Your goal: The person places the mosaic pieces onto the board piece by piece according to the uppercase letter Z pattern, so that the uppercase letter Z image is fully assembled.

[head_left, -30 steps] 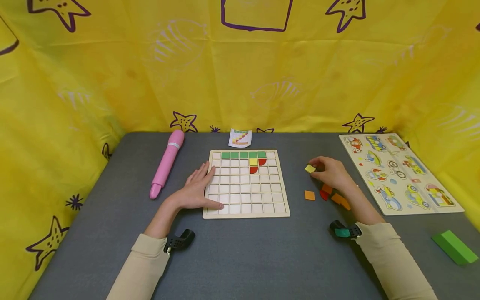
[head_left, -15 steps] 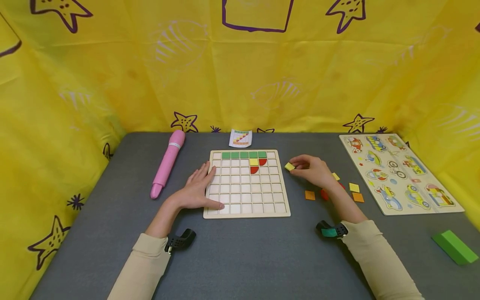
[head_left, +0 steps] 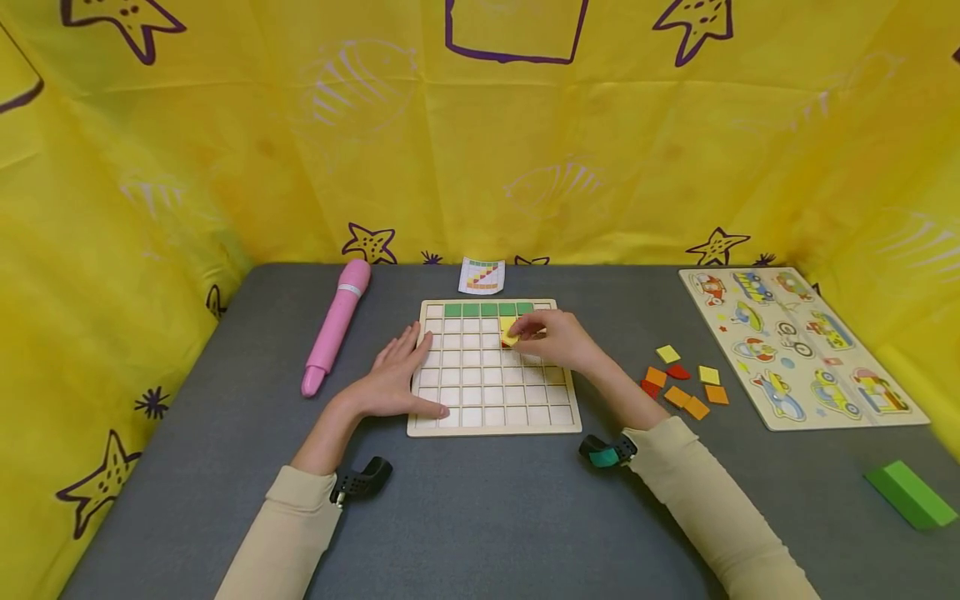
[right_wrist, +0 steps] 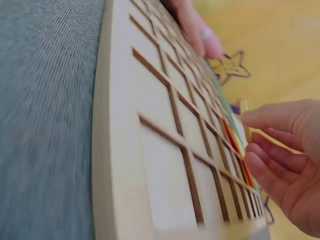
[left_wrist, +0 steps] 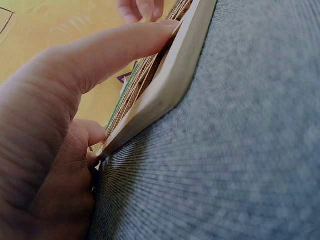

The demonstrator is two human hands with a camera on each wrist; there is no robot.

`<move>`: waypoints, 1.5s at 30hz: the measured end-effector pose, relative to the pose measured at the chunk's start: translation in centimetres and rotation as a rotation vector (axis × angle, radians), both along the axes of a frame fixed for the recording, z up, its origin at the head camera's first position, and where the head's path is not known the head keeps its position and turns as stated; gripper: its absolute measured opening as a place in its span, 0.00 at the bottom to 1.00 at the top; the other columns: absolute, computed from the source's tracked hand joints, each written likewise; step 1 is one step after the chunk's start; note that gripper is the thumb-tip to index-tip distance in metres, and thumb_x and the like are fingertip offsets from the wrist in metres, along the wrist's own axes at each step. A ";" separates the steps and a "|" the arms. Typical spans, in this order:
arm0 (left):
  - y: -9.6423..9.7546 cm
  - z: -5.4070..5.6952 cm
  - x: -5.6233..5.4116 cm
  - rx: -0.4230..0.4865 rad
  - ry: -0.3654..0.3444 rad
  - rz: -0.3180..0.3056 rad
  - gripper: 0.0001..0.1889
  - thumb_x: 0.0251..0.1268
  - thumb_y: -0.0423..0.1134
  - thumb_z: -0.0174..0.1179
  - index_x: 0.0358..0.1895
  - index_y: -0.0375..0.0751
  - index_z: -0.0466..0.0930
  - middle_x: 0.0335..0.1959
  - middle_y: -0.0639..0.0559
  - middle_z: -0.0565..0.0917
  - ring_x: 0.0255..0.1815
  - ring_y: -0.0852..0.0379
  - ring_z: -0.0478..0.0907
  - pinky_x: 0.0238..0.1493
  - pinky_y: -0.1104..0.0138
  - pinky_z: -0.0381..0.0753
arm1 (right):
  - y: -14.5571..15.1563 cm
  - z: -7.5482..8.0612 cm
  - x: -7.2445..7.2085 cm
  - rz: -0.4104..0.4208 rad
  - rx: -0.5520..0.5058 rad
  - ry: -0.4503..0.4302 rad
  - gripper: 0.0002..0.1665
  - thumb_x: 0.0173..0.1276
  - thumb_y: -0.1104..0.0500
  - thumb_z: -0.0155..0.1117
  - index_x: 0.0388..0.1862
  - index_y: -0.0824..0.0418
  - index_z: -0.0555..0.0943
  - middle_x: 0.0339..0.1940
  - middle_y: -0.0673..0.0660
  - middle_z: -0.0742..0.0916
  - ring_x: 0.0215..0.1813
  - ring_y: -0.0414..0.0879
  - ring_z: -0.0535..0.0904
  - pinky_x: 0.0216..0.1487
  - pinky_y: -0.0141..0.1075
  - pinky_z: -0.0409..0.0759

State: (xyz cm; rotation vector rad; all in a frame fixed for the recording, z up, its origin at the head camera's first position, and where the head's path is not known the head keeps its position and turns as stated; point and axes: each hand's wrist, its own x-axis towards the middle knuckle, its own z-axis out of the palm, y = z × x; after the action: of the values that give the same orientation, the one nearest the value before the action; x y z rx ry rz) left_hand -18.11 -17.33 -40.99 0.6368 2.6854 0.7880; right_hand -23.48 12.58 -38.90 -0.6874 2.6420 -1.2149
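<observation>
My left hand (head_left: 390, 385) rests with spread fingers on the left side of the wooden grid board (head_left: 471, 398), its thumb lying over the near left corner. In the left wrist view the thumb (left_wrist: 115, 47) presses on the board's edge. Above the upper right squares, my right hand (head_left: 561, 340) pinches a yellow square tile (right_wrist: 246, 120) between thumb and fingers. A row of green tiles (head_left: 470, 310) lies along the board's far side. Red quarter-round pieces near the held tile are partly covered by the right hand.
Loose orange tiles (head_left: 696, 407), yellow tiles (head_left: 668, 354) and red pieces (head_left: 678, 372) lie right of the board. A pattern card (head_left: 482, 276) lies behind it. Around stand a pink microphone-like stick (head_left: 335, 329), a picture puzzle (head_left: 795, 358) and a green block (head_left: 911, 495).
My right hand has carried the yellow tile leftward from the loose pieces to above the board. The right forearm now covers the orange tile nearest the board. My left hand has stayed in place.
</observation>
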 end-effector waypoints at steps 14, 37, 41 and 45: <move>0.1 -0.1 0.1 -0.004 0.001 0.008 0.66 0.44 0.67 0.70 0.78 0.37 0.39 0.79 0.41 0.31 0.78 0.45 0.28 0.73 0.48 0.32 | -2.4 -0.7 -0.6 0.165 0.057 0.239 0.05 0.65 0.66 0.67 0.37 0.61 0.88 0.40 0.52 0.88 0.42 0.45 0.80 0.46 0.39 0.78; 0.0 0.0 0.1 -0.001 -0.028 0.018 0.66 0.44 0.67 0.70 0.78 0.37 0.38 0.79 0.40 0.30 0.78 0.44 0.27 0.73 0.47 0.31 | 13.8 1.3 4.9 -0.078 0.243 0.135 0.09 0.66 0.67 0.63 0.43 0.61 0.85 0.40 0.55 0.88 0.42 0.50 0.83 0.46 0.48 0.81; 0.0 0.0 0.1 0.001 -0.027 0.019 0.66 0.45 0.66 0.70 0.78 0.37 0.38 0.79 0.40 0.30 0.78 0.44 0.27 0.73 0.47 0.31 | 15.7 1.6 6.0 -0.083 0.294 0.142 0.09 0.63 0.65 0.68 0.43 0.60 0.85 0.36 0.50 0.87 0.38 0.46 0.81 0.43 0.44 0.78; 0.0 0.0 0.1 0.001 -0.028 0.016 0.66 0.45 0.66 0.70 0.78 0.37 0.38 0.79 0.40 0.30 0.78 0.44 0.27 0.73 0.46 0.31 | 16.7 1.5 6.7 0.009 0.290 0.136 0.14 0.59 0.67 0.71 0.46 0.60 0.84 0.38 0.50 0.86 0.36 0.43 0.79 0.37 0.38 0.77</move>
State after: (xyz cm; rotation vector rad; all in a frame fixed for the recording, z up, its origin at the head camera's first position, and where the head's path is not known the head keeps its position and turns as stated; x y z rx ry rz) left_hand -18.02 -17.29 -40.96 0.6003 2.6681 0.7967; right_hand -16.76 29.24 -37.45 -0.7513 2.8397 -0.7827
